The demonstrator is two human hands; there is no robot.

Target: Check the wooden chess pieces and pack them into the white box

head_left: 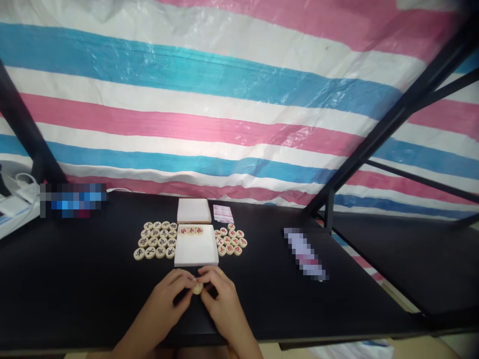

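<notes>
Between the fingertips of my left hand (174, 291) and my right hand (219, 289) is a round xiangqi piece (197, 288), pinched from both sides in front of the box. Its marking cannot be made out. Just beyond my hands lies an open white box tray (196, 252), with three red-marked pieces (191, 231) in a row along its far edge. Left of the tray, black-marked pieces (152, 241) lie in rows on the table. Red-marked pieces (230, 240) are grouped on its right side.
Behind the tray sits a second white box half (193, 210), with a red-printed paper sheet (223, 214) beside it. A blurred-out item (305, 254) lies on the black table (262, 309) at right. White cables and devices (20, 204) are at far left. Black frame posts (329, 209) stand before a striped sheet (209, 124).
</notes>
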